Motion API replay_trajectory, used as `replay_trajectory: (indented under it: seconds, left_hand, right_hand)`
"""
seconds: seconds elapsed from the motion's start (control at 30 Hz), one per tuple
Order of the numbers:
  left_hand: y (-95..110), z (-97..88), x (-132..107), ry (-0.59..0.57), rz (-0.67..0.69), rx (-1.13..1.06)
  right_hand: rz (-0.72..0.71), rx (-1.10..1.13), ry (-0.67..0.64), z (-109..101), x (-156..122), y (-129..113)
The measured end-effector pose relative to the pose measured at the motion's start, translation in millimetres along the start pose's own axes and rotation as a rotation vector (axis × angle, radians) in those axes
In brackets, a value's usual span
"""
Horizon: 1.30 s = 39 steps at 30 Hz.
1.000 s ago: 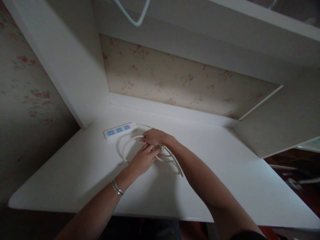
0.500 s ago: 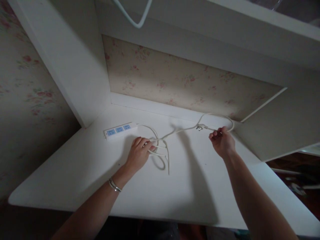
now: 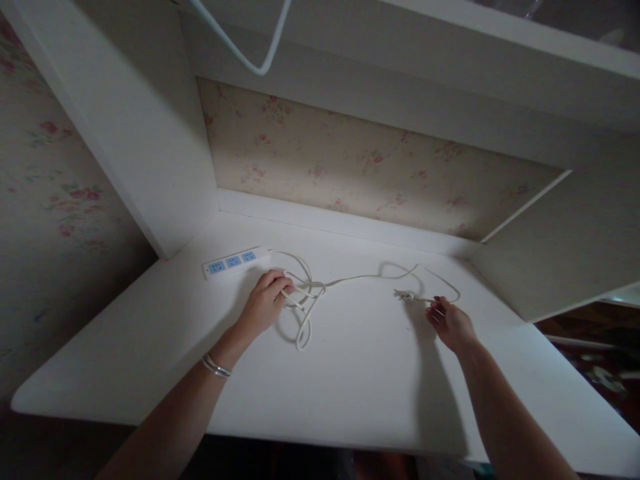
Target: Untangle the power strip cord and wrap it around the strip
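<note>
A white power strip [image 3: 231, 262] with blue sockets lies at the back left of a white desk [image 3: 350, 373]. Its white cord [image 3: 350, 279] runs right across the desk in loose loops to a small knot. My left hand [image 3: 265, 305], with a bracelet on the wrist, rests closed on the tangled cord loops just right of the strip. My right hand [image 3: 450, 323] is lower on the desk at the right, fingers pinched on the cord's far end by the knot.
A flowered wall panel [image 3: 360, 163] backs the desk, with white side panels [image 3: 145, 127] left and right and a shelf overhead. A white loop [image 3: 250, 47] hangs from above. The desk's front edge is near me; dark floor lies to the right.
My right hand pulled the cord's end away to the right, then lowered it toward the desk. The coil under my left hand has come apart into loose loops.
</note>
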<state>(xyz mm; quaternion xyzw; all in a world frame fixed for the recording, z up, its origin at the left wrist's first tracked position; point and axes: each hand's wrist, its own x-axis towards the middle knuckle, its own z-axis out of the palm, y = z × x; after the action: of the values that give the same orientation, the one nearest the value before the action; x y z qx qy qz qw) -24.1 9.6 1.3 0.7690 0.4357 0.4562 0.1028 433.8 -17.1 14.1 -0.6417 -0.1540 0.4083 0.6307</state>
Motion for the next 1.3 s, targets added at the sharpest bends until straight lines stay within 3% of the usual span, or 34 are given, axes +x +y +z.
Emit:
replay_trajectory:
  seconds: [0.23, 0.37, 0.43, 0.5, 0.57, 0.63, 0.73, 0.83, 0.93, 1.07, 1.17, 1.3]
  left_hand:
    - [-16.6, -5.3, -0.6, -0.147, 0.041, 0.098]
    - [-19.0, -8.8, 1.4, -0.072, -0.010, 0.144]
    - [-11.3, -11.3, 2.9, 0.009, -0.043, 0.108]
    - [3.2, -13.9, 3.6, 0.081, -0.072, 0.019]
    - [21.8, -15.4, 2.8, 0.096, -0.088, -0.106]
    - [40.3, -14.0, 0.5, 0.046, -0.102, -0.189]
    - [58.5, -6.5, -4.0, -0.078, -0.114, -0.210]
    - [59.9, 1.4, -6.5, -0.133, -0.093, -0.139]
    - [49.1, 3.8, -6.3, -0.135, -0.183, -0.161]
    - [36.2, 1.8, -5.0, -0.165, -0.360, -0.304]
    - [35.8, 0.2, -4.0, -0.195, -0.485, -0.415]
    - [40.4, -2.9, -1.0, -0.235, -0.609, -0.584]
  right_hand:
    - [0.062, -0.258, 0.117, -4.4, 3.1, 13.0]
    - [0.017, -0.400, 0.133, -4.8, -8.7, 16.9]
    - [-0.111, -0.483, 0.142, 6.6, -27.0, 23.1]
    - [-0.331, -0.583, 0.091, 30.4, -55.4, 35.3]
    - [-0.429, -0.572, -0.109, 65.8, -89.2, 52.9]
    - [-0.410, -0.523, -0.340, 107.6, -121.1, 72.4]
    - [-0.253, -0.373, -0.599, 164.8, -153.1, 95.6]
    - [-0.227, -0.264, -0.689, 197.5, -164.0, 105.2]
    - [-0.224, -0.187, -0.643, 203.8, -162.0, 103.5]
    - [-0.050, -0.022, -0.600, 197.7, -155.6, 94.0]
    - [0.042, -0.004, -0.666, 198.4, -157.9, 91.4]
    - [0.015, 0.025, -0.761, 202.5, -169.7, 98.7]
